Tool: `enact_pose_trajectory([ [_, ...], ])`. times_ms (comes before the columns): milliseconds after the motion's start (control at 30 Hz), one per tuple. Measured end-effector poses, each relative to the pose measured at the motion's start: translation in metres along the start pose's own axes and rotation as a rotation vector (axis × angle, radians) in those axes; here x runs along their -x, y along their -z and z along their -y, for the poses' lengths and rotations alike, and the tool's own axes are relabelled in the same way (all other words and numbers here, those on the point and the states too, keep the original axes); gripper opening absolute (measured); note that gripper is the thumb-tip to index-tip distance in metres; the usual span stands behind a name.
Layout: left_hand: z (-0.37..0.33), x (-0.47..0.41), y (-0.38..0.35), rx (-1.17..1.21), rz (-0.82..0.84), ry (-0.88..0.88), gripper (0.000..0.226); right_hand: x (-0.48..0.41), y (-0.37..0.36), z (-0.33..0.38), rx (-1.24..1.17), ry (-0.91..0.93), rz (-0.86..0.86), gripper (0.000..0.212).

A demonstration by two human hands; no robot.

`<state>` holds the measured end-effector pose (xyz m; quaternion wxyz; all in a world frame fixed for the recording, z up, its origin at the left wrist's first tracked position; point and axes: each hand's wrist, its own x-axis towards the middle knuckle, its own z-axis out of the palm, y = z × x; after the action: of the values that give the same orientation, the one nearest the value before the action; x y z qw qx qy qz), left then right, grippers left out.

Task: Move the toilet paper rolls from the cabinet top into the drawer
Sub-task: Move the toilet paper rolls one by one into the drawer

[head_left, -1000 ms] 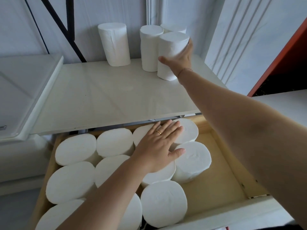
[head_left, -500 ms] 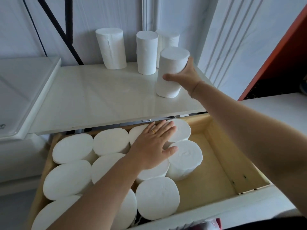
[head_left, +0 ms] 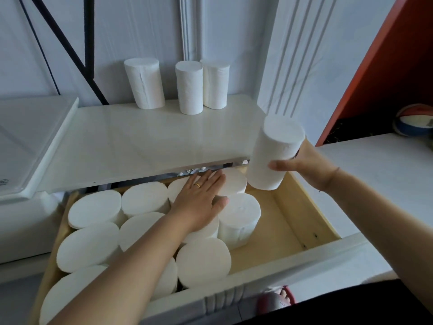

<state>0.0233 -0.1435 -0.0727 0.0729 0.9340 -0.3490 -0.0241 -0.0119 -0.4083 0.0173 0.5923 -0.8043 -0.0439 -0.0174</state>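
Fingers of the right hand [head_left: 307, 165] are curled round a toilet paper roll [head_left: 274, 153], with the thumb across its near side and the other fingers mostly hidden behind it. This held roll is clear of the cabinet top [head_left: 140, 146] and hangs tilted over the back right corner of the open drawer [head_left: 304, 216], its top leaning away to the right. Its lower end looks just above the drawer's rim, though the angle leaves it unclear whether it touches anything there.

The left hand [head_left: 199, 202] lies flat, fingers straight and close together, palm down on the packed rolls [head_left: 93, 245] near the drawer's back edge; a gold ring [head_left: 198, 185] shows on one finger. Those rolls stand on end, pressed against each other, and fill the drawer's left and middle, while bare wood shows along its right side.

Three more rolls stand upright along the back edge of the cabinet top: one alone [head_left: 145, 83] towards the middle, and a pair [head_left: 189, 87] [head_left: 216, 84] touching nearer the back right corner.

A striped ball [head_left: 414, 123] sits on the ledge at far right.
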Motion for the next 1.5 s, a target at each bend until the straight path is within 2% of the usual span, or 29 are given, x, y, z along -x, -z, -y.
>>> enact_pose_trajectory([
  [200,-0.003,0.002,-0.004,-0.036,-0.029,0.015,0.062,0.013,-0.004,-0.046,0.121,-0.144,-0.019,0.103],
  [400,-0.005,0.005,-0.007,-0.032,-0.03,0.017,0.062,0.003,-0.024,-0.074,0.327,-0.119,-0.038,0.108],
  [500,-0.006,0.005,-0.006,-0.023,-0.031,0.023,0.062,0.003,-0.021,-0.08,0.371,-0.159,0.012,0.112],
  [733,-0.006,0.006,-0.005,-0.03,-0.021,0.024,0.062,0.002,-0.021,-0.084,0.17,-0.319,0.217,0.102],
  [867,-0.004,0.006,-0.006,-0.035,-0.017,0.022,0.062,0.003,-0.02,-0.079,-0.136,-0.369,0.31,0.084],
  [933,-0.004,0.006,-0.007,-0.03,-0.015,0.023,0.062,0.002,-0.019,-0.074,-0.239,-0.445,0.306,0.086],
  [1000,-0.004,0.006,-0.007,-0.027,-0.017,0.021,0.061,0.0,-0.02,-0.074,-0.248,-0.52,0.256,0.069],
  [1067,-0.004,0.006,-0.007,-0.021,-0.017,0.017,0.062,-0.002,-0.023,-0.079,-0.218,-0.53,0.22,0.046],
  [1300,-0.005,0.007,-0.005,-0.017,-0.038,0.0,0.059,-0.016,-0.02,-0.078,-0.101,-0.492,0.139,0.025],
  [1400,-0.006,0.007,-0.003,0.003,-0.064,-0.083,0.052,-0.023,-0.02,-0.075,0.09,-0.434,0.133,0.027],
  [1500,-0.005,0.006,-0.003,0.085,-0.023,-0.096,0.051,-0.028,-0.023,-0.072,0.323,-0.419,0.123,0.034],
])
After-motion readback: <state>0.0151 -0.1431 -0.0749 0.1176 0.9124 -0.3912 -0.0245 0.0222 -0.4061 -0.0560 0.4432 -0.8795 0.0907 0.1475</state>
